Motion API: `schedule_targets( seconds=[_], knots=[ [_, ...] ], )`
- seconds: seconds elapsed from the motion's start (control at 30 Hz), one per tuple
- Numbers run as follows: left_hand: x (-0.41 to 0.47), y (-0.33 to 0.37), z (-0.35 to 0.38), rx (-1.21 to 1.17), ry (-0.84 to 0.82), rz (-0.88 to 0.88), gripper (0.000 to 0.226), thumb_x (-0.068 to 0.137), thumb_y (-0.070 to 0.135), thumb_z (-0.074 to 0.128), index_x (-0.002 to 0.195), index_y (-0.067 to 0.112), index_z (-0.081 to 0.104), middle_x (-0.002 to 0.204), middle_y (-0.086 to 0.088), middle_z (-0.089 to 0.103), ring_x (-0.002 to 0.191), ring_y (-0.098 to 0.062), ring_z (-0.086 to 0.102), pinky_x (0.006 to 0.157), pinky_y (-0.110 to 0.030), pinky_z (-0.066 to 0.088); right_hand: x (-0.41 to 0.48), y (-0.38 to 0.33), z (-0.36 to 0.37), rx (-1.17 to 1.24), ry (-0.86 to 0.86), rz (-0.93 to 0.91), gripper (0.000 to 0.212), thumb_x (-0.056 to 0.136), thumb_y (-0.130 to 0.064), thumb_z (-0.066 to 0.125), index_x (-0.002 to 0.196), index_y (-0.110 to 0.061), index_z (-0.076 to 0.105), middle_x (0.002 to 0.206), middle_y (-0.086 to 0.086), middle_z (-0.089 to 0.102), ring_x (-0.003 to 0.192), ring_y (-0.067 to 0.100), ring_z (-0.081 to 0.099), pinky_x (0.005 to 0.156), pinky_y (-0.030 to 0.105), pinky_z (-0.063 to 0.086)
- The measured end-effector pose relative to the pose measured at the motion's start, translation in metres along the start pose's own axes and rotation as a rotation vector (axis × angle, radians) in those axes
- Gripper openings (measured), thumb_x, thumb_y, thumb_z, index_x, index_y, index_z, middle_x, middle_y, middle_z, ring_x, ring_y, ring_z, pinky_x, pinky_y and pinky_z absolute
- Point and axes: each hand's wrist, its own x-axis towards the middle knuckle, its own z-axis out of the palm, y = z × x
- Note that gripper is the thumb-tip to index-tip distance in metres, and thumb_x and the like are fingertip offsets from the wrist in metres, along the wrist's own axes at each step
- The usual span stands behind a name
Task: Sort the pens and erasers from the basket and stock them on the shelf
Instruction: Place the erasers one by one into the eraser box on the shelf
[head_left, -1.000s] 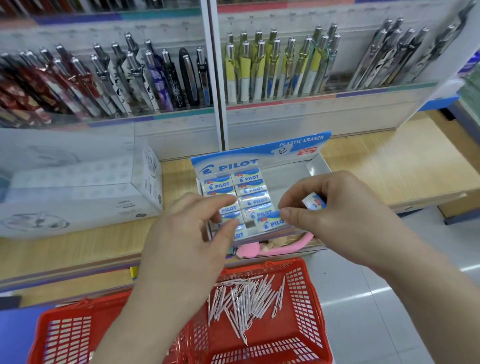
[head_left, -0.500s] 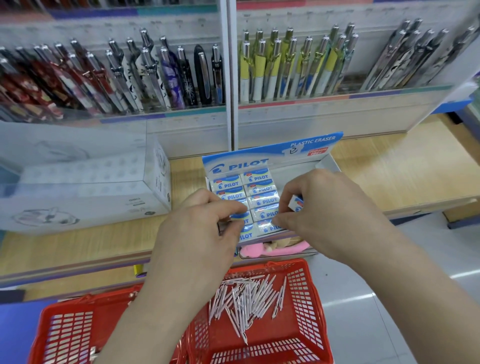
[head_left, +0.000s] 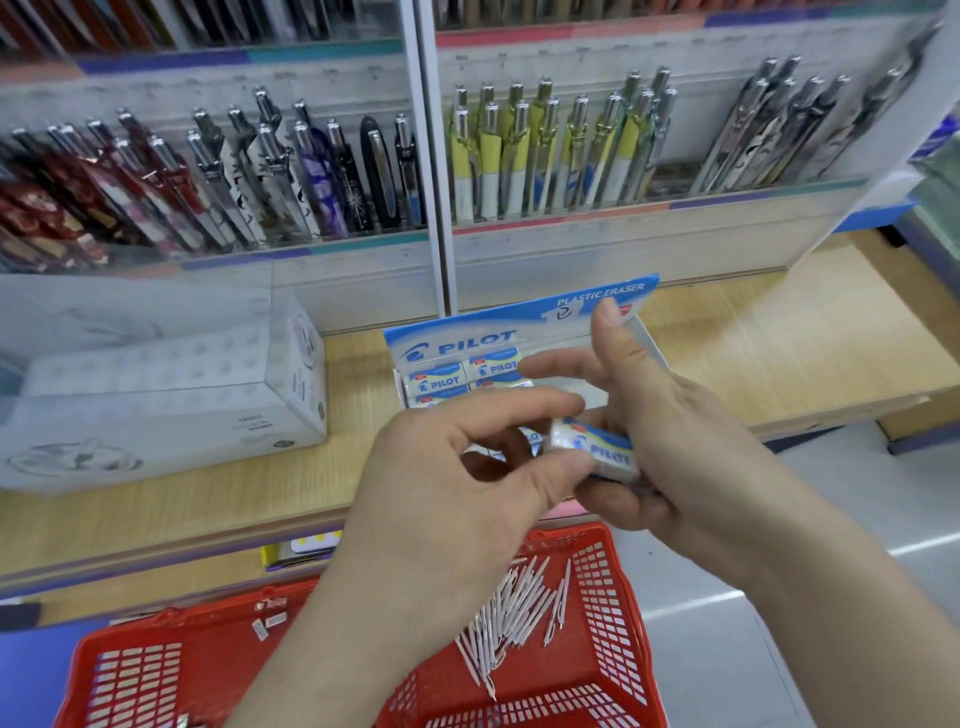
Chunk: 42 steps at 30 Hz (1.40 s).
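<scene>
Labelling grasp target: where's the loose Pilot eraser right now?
Head view, centre-right: the Pilot eraser is held between the left hand and right hand, in front of the Pilot eraser box, above the red basket.

Two hands meet: the left hand (head_left: 457, 493) and the right hand (head_left: 691, 457). One eraser (head_left: 592, 448) sits between their fingers (head_left: 519, 410). Behind the fingers stands one display box (head_left: 519, 325), showing at least four boxed erasers (head_left: 435, 383), with others hidden. Left of the fingers is one white carton (head_left: 156, 395). Below the fingers are what look like two baskets. The right basket (head_left: 613, 613) holds white pens (head_left: 511, 608), well over a dozen and too tangled to count. The left basket (head_left: 130, 670) holds about four pale pieces (head_left: 267, 623). Above the fingers stand about a dozen yellow pens (head_left: 519, 150).
</scene>
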Motion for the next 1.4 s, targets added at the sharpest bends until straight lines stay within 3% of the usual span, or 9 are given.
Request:
schedule_targets(
  seconds=[0.17, 0.3, 0.4, 0.57, 0.83, 0.97, 1.2, 1.3, 1.4],
  knots=[
    [0.005, -0.008, -0.003, -0.112, 0.185, -0.029, 0.025, 0.063, 0.011, 0.081, 0.078, 0.029, 0.075, 0.074, 0.006, 0.073, 0.071, -0.009, 0.068, 0.068, -0.023, 0.056, 0.001, 0.003, -0.017, -0.054, -0.037, -0.133, 0.033, 0.07, -0.033, 0.069, 0.095, -0.011, 0.069, 0.065, 0.008, 0.062, 0.044, 0.012, 0.037, 0.036, 0.016, 0.027],
    [0.01, -0.013, -0.001, 0.054, 0.246, -0.023, 0.026, 0.068, 0.014, 0.08, 0.08, 0.035, 0.072, 0.075, 0.016, 0.071, 0.067, -0.003, 0.065, 0.065, -0.018, 0.053, 0.005, 0.006, -0.02, -0.076, 0.116, -0.172, 0.02, 0.074, -0.016, 0.073, 0.091, -0.008, 0.066, 0.068, 0.009, 0.069, 0.043, 0.01, 0.043, 0.037, 0.015, 0.03],
    [0.015, -0.025, -0.016, 0.404, 0.373, 0.019, 0.021, 0.078, 0.022, 0.071, 0.089, 0.04, 0.07, 0.08, 0.015, 0.062, 0.063, -0.004, 0.055, 0.062, -0.014, 0.044, 0.017, 0.006, -0.027, -0.388, 0.386, -0.333, 0.008, 0.082, -0.018, 0.072, 0.088, -0.018, 0.067, 0.074, 0.0, 0.071, 0.047, 0.01, 0.054, 0.044, 0.019, 0.038],
    [0.015, -0.035, -0.024, 0.696, 0.379, 0.012, 0.034, 0.082, 0.015, 0.062, 0.112, 0.029, 0.067, 0.104, 0.005, 0.054, 0.079, -0.018, 0.059, 0.078, -0.039, 0.052, 0.039, 0.004, -0.021, -0.809, 0.567, -0.416, 0.013, 0.085, -0.025, 0.069, 0.096, -0.025, 0.061, 0.08, -0.01, 0.066, 0.071, 0.017, 0.062, 0.066, 0.029, 0.044],
    [0.017, -0.037, -0.025, 0.669, 0.391, 0.02, 0.036, 0.079, 0.009, 0.066, 0.112, 0.021, 0.067, 0.104, 0.005, 0.06, 0.074, -0.019, 0.061, 0.076, -0.039, 0.054, 0.057, 0.009, -0.009, -0.787, 0.681, -0.341, 0.019, 0.08, -0.031, 0.073, 0.071, -0.021, 0.06, 0.078, -0.003, 0.069, 0.072, 0.028, 0.067, 0.073, 0.041, 0.052],
    [0.017, -0.037, -0.026, 0.663, 0.376, 0.012, 0.036, 0.078, 0.01, 0.067, 0.113, 0.02, 0.067, 0.106, 0.006, 0.061, 0.076, -0.019, 0.062, 0.076, -0.036, 0.054, 0.055, 0.005, -0.004, -0.87, 0.701, -0.351, 0.009, 0.084, -0.029, 0.068, 0.079, -0.021, 0.07, 0.085, 0.0, 0.071, 0.082, 0.027, 0.063, 0.072, 0.035, 0.047],
    [0.015, -0.038, -0.026, 0.693, 0.338, -0.002, 0.034, 0.085, 0.016, 0.06, 0.118, 0.022, 0.064, 0.111, 0.009, 0.054, 0.083, -0.017, 0.059, 0.079, -0.037, 0.051, 0.044, 0.0, -0.005, -0.92, 0.586, -0.297, 0.02, 0.083, -0.014, 0.052, 0.083, -0.011, 0.072, 0.086, 0.008, 0.071, 0.087, 0.032, 0.06, 0.075, 0.039, 0.049],
    [0.014, -0.038, -0.025, 0.697, 0.333, 0.0, 0.035, 0.086, 0.018, 0.059, 0.12, 0.023, 0.063, 0.112, 0.008, 0.053, 0.084, -0.017, 0.059, 0.079, -0.039, 0.051, 0.039, -0.001, -0.01, -0.835, 0.532, -0.272, 0.023, 0.085, -0.011, 0.048, 0.095, -0.02, 0.066, 0.092, 0.002, 0.069, 0.091, 0.025, 0.062, 0.077, 0.034, 0.048],
    [0.01, -0.039, -0.024, 0.681, 0.356, 0.037, 0.034, 0.084, 0.02, 0.061, 0.118, 0.023, 0.063, 0.114, 0.007, 0.052, 0.083, -0.017, 0.06, 0.078, -0.039, 0.053, 0.029, 0.0, -0.014, -0.671, 0.469, -0.343, 0.027, 0.083, -0.003, 0.053, 0.09, -0.029, 0.055, 0.091, -0.007, 0.065, 0.084, 0.023, 0.066, 0.074, 0.041, 0.053]
  ],
)
